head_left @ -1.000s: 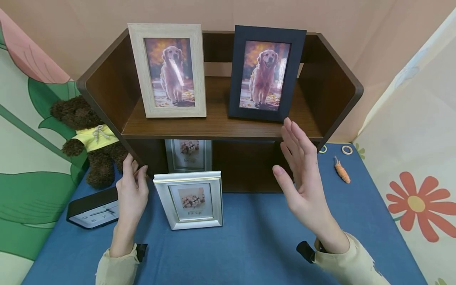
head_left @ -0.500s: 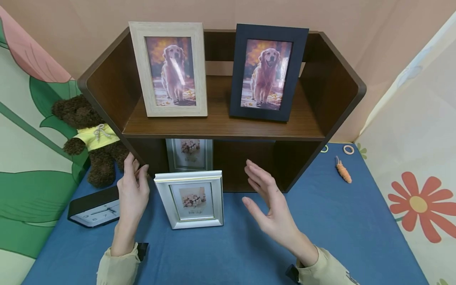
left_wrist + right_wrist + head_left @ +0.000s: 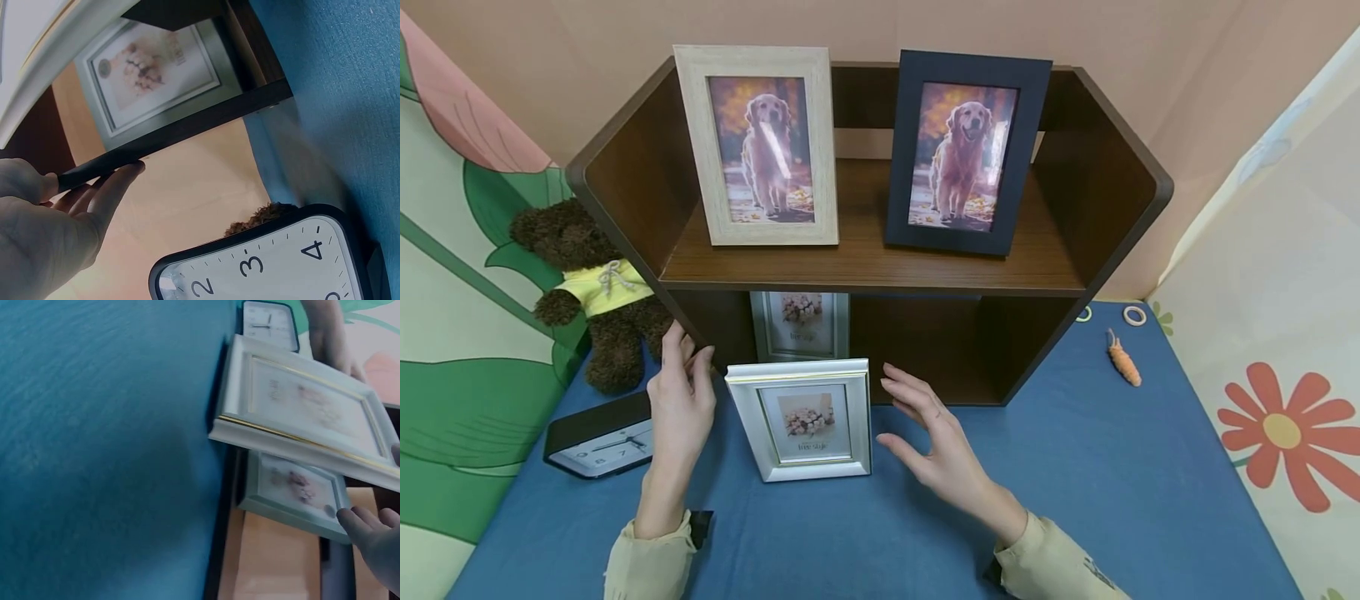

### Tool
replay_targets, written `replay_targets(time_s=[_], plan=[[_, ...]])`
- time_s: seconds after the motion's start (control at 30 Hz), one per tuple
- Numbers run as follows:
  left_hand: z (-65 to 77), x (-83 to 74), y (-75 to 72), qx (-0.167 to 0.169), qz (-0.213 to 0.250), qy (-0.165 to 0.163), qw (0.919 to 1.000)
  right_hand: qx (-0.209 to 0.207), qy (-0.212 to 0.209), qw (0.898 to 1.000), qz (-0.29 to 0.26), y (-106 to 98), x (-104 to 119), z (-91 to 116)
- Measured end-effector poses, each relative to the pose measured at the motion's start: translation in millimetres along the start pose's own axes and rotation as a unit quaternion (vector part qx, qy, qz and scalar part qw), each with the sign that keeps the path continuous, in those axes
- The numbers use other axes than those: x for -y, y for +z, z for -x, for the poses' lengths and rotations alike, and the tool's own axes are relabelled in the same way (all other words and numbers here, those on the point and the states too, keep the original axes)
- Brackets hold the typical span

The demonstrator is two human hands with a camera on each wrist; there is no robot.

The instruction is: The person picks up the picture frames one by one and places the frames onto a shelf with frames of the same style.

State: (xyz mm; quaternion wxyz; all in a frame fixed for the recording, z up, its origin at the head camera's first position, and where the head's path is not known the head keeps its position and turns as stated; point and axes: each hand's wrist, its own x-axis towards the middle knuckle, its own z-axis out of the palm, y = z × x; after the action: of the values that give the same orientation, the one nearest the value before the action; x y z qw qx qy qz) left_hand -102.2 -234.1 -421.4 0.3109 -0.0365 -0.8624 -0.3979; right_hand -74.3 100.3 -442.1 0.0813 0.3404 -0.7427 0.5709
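My left hand [image 3: 681,408] pinches the left side panel of a dark brown wooden shelf [image 3: 872,268], thumb on one face and fingers on the other in the left wrist view. A white photo frame with gold trim [image 3: 805,421] stands upright on the blue cloth before the shelf. Just right of that frame is my right hand [image 3: 936,442], fingers extended and holding nothing. In the lower compartment stands a grey-green photo frame [image 3: 801,325], partly hidden by the white one. The upper level bears a cream photo frame [image 3: 696,146] and a navy photo frame [image 3: 902,150].
A black alarm clock [image 3: 610,437] lies left of my left hand, in front of a brown teddy bear [image 3: 606,292] in a yellow shirt. On the right are a small orange carrot toy [image 3: 1123,360] and rings [image 3: 1134,315]. Walls border the blue-covered table [image 3: 820,542].
My right hand has moved left and down from beside the shelf's right part to near the white photo frame's right edge. My left hand stays on the shelf panel.
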Motion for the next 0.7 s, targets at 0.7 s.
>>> replay_targets(time_s=[0.7], plan=[[0.1,0.3,-0.1,-0.001,0.003,0.002,1.0000,0.044,0.001,0.999,-0.015,19,-15,-2]])
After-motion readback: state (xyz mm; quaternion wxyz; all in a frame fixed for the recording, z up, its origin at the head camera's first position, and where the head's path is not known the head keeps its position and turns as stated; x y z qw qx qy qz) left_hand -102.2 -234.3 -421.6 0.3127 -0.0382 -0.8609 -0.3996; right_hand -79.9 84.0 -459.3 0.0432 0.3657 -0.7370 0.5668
